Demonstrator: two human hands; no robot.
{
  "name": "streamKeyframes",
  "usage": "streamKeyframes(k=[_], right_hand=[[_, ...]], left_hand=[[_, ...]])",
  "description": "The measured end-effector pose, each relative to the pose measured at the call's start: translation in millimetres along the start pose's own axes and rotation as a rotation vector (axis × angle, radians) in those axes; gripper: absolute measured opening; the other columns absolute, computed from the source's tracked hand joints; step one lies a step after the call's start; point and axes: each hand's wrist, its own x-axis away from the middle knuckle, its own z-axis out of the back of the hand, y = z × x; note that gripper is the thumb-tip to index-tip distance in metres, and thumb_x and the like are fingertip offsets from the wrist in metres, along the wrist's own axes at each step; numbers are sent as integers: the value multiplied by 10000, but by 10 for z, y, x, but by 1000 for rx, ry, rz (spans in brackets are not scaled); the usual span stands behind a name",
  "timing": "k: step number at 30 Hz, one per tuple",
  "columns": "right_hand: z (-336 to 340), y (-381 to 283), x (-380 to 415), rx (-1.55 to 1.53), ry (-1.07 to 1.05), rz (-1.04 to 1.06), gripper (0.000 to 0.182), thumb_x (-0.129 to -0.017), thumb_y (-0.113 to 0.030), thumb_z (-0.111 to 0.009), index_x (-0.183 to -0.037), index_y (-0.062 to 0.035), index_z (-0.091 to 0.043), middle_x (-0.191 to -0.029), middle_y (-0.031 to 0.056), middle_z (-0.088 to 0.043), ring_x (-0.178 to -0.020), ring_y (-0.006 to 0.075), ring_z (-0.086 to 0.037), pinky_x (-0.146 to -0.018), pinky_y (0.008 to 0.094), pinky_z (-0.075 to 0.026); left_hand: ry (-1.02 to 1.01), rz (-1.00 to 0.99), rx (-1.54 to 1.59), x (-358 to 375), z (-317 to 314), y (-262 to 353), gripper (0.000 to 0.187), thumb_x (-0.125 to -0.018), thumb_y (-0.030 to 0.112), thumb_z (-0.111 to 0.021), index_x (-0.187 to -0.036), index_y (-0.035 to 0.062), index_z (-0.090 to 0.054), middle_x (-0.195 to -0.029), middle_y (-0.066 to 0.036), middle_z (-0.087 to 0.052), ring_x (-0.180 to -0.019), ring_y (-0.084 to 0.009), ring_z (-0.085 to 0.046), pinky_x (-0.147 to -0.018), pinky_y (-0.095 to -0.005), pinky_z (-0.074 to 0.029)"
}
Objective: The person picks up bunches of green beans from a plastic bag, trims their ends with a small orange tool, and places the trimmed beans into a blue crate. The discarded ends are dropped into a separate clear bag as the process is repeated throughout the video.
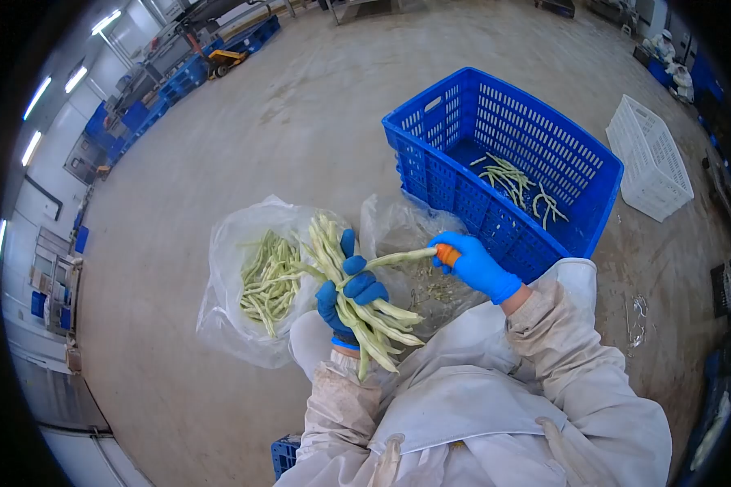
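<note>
Beans: a pale green bunch, held upright-tilted in the left hand, whose blue-gloved grip is closed round the middle of the bunch; ends stick out above and below the fist. One bean lies crosswise from the bunch to the right hand. That hand, also blue-gloved, pinches the bean's right end between thumb and fingers; an orange tip shows on one finger at the pinch.

Bag: clear plastic, open on the floor just left of the bunch, holding a loose heap of more beans.

Second bag: clear plastic, behind and below the held bean, with small scraps inside.

Blue crate: slotted plastic, on the floor beyond the right hand, near the second bag; a few beans lie on its bottom.

White crate: slotted plastic, on the floor right of the blue one, apart from it.

Sleeves: pale work coat, soiled at the cuffs.

Floor: bare grey concrete.
</note>
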Motion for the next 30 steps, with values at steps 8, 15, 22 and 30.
streamKeyframes(k=[8, 15, 22, 30], right_hand=[[142, 741, 28, 119, 45, 126, 292, -863, -72, -575, -1153, -42, -552, -955, 89, -625, -860, 174, -596, -756, 296, -490], [144, -147, -8, -126, 13, 42, 201, -858, -64, -594, -1053, -33, -630, -880, 79, -649, -766, 149, -608, -706, 278, -499], [1377, -198, -43, 939, 811, 286, 341, -818, -58, -588, -1152, 8, -561, -1095, 173, -606, -1010, 254, -578, -883, 331, -447], [133, -336, 408, 335, -72, 158, 319, -828, -75, -588, -1144, -30, -573, -1021, 133, -631, -918, 212, -608, -795, 322, -472]], left_hand=[[-109, 13, 63, -77, -190, -95, 771, -809, 132, -611, -1443, 97, -173, -986, -15, -503, -675, -57, -471, -619, -234, -426], [81, 21, -150, -54, 127, -123, 765, -802, 193, -588, -1440, 93, -177, -1088, -45, -511, -758, -112, -479, -699, -280, -439], [295, -129, -397, -61, 311, 91, 591, -835, 190, -537, -1371, 72, -320, -1150, -62, -539, -887, -157, -545, -827, -347, -479], [282, -151, -392, -162, 407, 182, 513, -881, 233, -497, -1359, 108, -358, -1142, -25, -568, -907, -170, -567, -821, -359, -465]])
